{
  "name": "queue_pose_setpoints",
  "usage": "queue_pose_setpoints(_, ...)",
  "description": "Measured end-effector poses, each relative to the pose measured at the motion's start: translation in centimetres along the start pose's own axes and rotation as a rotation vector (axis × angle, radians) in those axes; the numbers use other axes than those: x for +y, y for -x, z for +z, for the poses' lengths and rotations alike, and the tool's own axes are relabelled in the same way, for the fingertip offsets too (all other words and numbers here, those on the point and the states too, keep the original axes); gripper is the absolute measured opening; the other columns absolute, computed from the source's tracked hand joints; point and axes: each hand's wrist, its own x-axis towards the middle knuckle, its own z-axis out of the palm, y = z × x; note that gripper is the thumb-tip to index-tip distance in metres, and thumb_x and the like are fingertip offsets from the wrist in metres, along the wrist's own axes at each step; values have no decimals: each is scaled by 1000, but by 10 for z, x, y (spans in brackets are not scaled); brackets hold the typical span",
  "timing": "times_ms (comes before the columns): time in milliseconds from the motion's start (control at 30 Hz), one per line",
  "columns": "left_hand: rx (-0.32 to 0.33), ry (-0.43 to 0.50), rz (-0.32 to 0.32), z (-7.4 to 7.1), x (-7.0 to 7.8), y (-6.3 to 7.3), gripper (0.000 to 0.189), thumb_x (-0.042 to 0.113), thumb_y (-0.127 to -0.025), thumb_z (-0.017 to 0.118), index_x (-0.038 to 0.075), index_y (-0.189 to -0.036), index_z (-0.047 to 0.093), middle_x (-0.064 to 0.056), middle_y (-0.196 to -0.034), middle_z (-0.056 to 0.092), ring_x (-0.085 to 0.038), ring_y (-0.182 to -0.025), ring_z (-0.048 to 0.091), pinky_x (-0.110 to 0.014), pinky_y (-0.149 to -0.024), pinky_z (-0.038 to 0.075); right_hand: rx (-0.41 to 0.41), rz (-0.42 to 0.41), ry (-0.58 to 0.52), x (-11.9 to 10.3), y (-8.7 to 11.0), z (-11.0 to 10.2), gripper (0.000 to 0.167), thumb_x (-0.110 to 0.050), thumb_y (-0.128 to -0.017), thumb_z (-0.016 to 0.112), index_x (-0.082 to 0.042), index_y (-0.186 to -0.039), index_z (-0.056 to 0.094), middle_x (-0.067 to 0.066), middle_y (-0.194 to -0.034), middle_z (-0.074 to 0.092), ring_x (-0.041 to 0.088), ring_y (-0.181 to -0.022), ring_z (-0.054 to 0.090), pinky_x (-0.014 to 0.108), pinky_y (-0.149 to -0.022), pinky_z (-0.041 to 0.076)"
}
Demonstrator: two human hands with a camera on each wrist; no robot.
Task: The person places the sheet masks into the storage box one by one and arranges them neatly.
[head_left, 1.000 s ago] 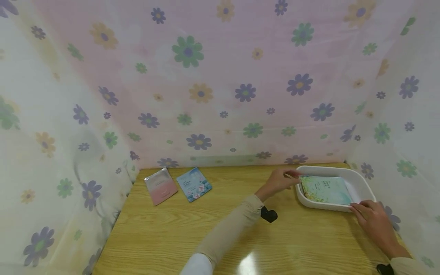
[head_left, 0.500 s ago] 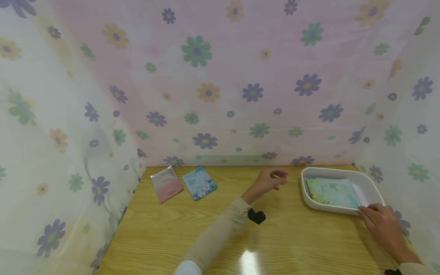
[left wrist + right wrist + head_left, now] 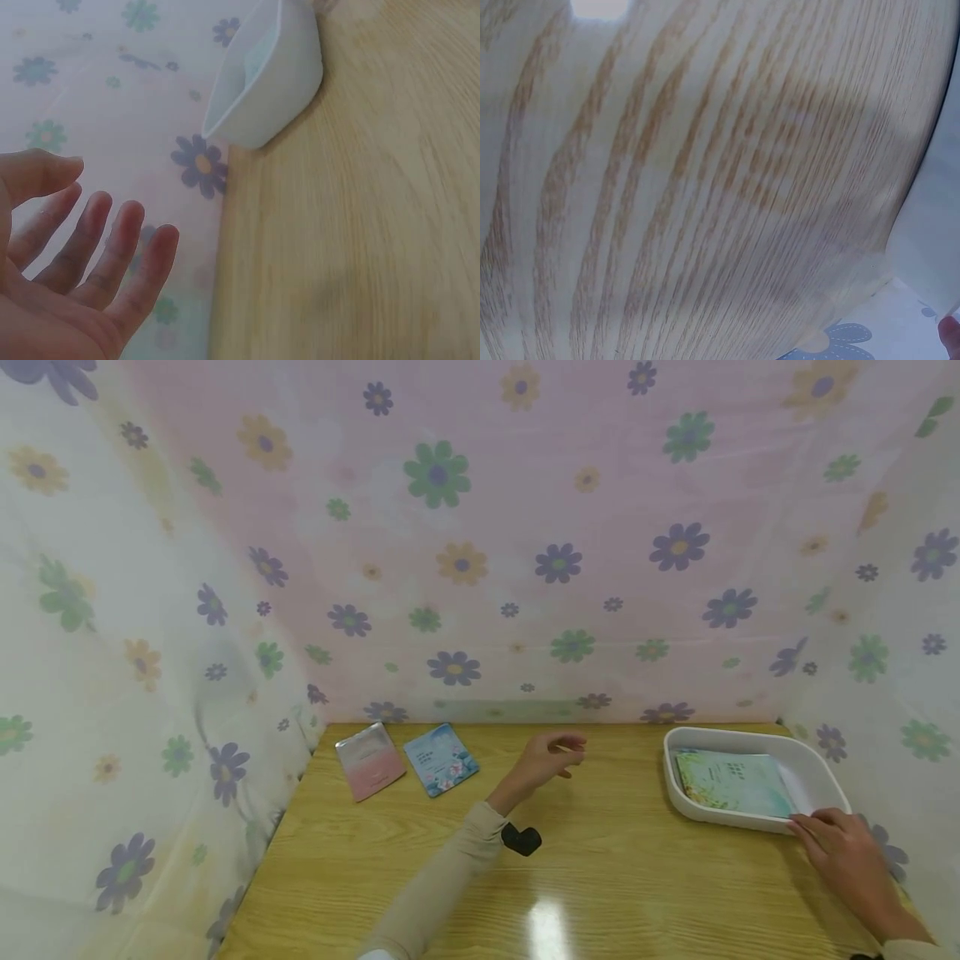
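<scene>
My left hand (image 3: pixel 545 758) hovers over the middle of the table, holding nothing, its fingers loosely bent and apart in the left wrist view. My right hand (image 3: pixel 847 860) grips the near right rim of a white plastic tray (image 3: pixel 720 817); only one fingertip (image 3: pixel 950 334) shows in the right wrist view. Inside the tray lies a green face mask packet (image 3: pixel 738 783), with what looks like another edge under it. To the left, a pink and silver face mask packet (image 3: pixel 371 763) and a blue floral one (image 3: pixel 441 760) lie flat side by side.
The wood-grain table (image 3: pixel 600 877) ends at a flowered curtain (image 3: pixel 480 568) behind, with more curtain on both sides. The tray stands near the right rear corner. Each wrist carries a black camera mount, the left mount (image 3: pixel 521 839) being plainest.
My left hand has drawn away leftward from the tray's left rim. My right hand stays at the tray's rim. The head view has shifted slightly, sliding the whole scene right.
</scene>
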Motion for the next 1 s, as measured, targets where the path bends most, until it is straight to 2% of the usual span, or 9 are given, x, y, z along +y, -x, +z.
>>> queue_pose_setpoints(233,74,22,-8,-25,-6,16,27,14,-91,64,10,-118,64,-8,-108,62,-19,-89,64,-49,-77,55,2,7,10,2,0,0,50,-46,-92,57,0,-79,73,16,-75,58,37,-64,49,38,-60,33)
queue_pose_setpoints(367,120,17,-11,-39,-9,27,27,13,-91,64,8,-118,64,-8,-105,62,-18,-87,64,-52,-76,54,-2,18,35,1,1,1,64,-55,-93,45,0,-78,73,17,-74,57,38,-63,49,43,-57,34)
queue_pose_setpoints(500,166,32,-20,-53,-12,38,27,10,-91,64,4,-117,64,-14,-107,62,-22,-89,64,-52,-76,54,1,14,37,0,1,1,73,-61,-92,36,1,-77,73,17,-73,57,37,-62,49,44,-55,34)
queue_pose_setpoints(767,213,57,-60,-82,-9,70,29,4,-94,57,-3,-122,58,-29,-117,54,-43,-103,56,-58,-81,50,-5,1,47,0,-1,2,79,-63,-92,30,1,-76,72,18,-72,57,38,-60,48,47,-54,35)
queue_pose_setpoints(1000,359,69,-111,-108,-44,87,30,8,-94,59,-3,-122,58,-26,-118,54,-46,-106,54,-60,-84,48,-7,1,55,1,0,3,81,-64,-92,27,2,-74,71,17,-70,56,37,-59,47,47,-53,35)
